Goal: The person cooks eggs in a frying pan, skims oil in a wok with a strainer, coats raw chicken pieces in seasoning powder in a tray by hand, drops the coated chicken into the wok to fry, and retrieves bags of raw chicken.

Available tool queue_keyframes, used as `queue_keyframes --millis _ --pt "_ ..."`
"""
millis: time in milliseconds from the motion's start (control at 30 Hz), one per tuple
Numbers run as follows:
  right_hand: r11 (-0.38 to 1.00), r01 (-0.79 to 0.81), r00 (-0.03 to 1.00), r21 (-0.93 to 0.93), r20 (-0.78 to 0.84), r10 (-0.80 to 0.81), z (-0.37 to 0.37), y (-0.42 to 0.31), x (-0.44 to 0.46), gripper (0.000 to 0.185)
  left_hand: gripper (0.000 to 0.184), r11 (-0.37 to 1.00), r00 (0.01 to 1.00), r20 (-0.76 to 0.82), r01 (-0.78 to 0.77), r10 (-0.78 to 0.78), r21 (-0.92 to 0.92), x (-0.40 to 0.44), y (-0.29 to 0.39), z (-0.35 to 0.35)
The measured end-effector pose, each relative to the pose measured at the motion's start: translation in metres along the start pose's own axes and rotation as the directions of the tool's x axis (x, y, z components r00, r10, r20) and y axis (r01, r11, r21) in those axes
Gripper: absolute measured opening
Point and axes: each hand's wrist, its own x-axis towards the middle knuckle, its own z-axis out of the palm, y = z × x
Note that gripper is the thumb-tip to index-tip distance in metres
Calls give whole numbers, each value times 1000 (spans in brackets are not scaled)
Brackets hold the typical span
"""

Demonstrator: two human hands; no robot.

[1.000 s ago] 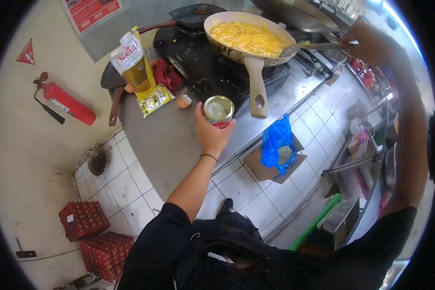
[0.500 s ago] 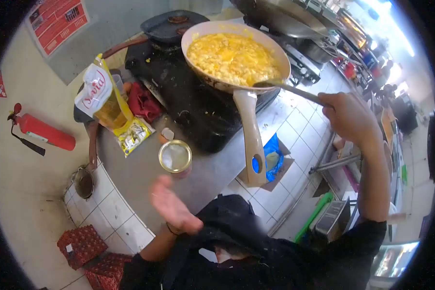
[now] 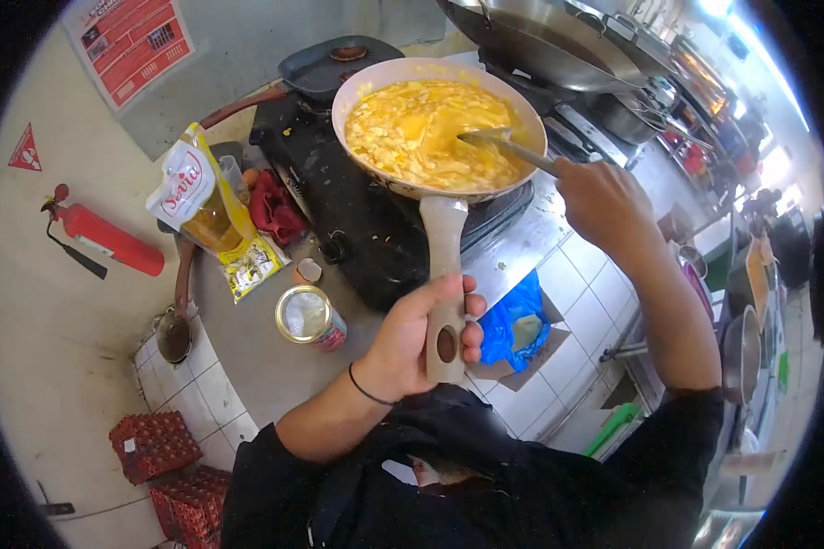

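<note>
My left hand (image 3: pixel 412 334) is wrapped around the beige handle of a frying pan (image 3: pixel 444 238), near its end with the hanging hole. The pan sits on a black stove (image 3: pixel 316 174). Yellow, partly set beaten egg (image 3: pixel 412 123) fills it, with soft curds and liquid between them. In my right hand (image 3: pixel 604 201) is a spatula (image 3: pixel 526 156), its blade dipped into the egg on the pan's right side. An opened can (image 3: pixel 311 318) stands left of my left hand, with a broken eggshell (image 3: pixel 308 271) just behind it.
A cooking oil pouch (image 3: pixel 212 206) and a dark red cloth (image 3: pixel 276 209) lie left of the stove. Behind are a square grill pan (image 3: pixel 316 69) and a large wok (image 3: pixel 540 46). A fire extinguisher (image 3: pixel 110 240) hangs left; egg trays (image 3: pixel 154 448) and a blue bag (image 3: pixel 513 320) are lower down.
My left hand has gone from hovering open near the can to gripping the pan's handle. The spatula has moved left, further into the egg, and the egg looks more stirred.
</note>
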Motion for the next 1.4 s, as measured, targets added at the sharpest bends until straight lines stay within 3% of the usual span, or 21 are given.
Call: queue_keyframes --millis 67,100,200,233,367,433,467,500,600,700,767,867,1067,1100,1233,1400 --pt "1000 28 1000 -11 -2 -28 5 3 19 19 23 999 997 -79 -1 5 40 12 1 1" --pt "999 37 999 -7 2 -37 10 6 29 20 22 996 999 -29 30 -28 89 15 3 -5" --pt "992 121 987 -35 -98 -123 27 23 65 19 21 998 998 -3 -57 57 -28 16 -6 1" --pt "995 84 992 -55 -87 -88 18 28 73 20 22 996 997 -14 -77 76 -49 15 -7 5" --pt "928 240 919 -286 -243 -312 -39 53 87 21 24 985 994 36 -95 101 -146 17 -13 5" --pt "880 347 819 -325 -353 -453 -75 56 75 21 24 984 994 13 -109 112 -137 20 -18 6" --pt "927 178 948 -331 -195 -252 -105 35 60 23 24 985 993 2 -120 121 -125 21 -19 7" --pt "932 6 999 -363 -38 -21 -139 -3 38 26 22 988 989 -41 -142 140 -59 22 -23 10" --pt "892 64 959 -448 276 69 -182 -20 27 27 19 984 984 -53 -171 169 -51 31 -33 15" --pt "812 141 963 -566 270 21 -176 -31 28 24 20 974 974 -54 -224 222 -40 37 -42 16" --pt "777 130 990 -616 129 -63 -135 -29 35 21 20 968 968 -52 -248 246 -42 39 -46 15" --pt "818 266 963 -511 171 -206 -91 -21 44 19 20 965 962 -81 -261 260 -2 38 -46 18" --pt "903 191 974 -385 -36 -222 -23 -1 64 15 18 980 979 -53 -199 199 3 34 -38 12" --pt "912 178 980 -369 -13 -196 -14 6 73 18 18 983 981 -59 -184 185 18 32 -34 12" --pt "951 221 965 -217 -90 -245 12 36 95 29 16 990 988 -72 -131 135 61 21 -17 11" --pt "948 277 901 -159 -299 -314 37 49 135 28 15 989 990 -79 -105 113 101 18 -12 11"
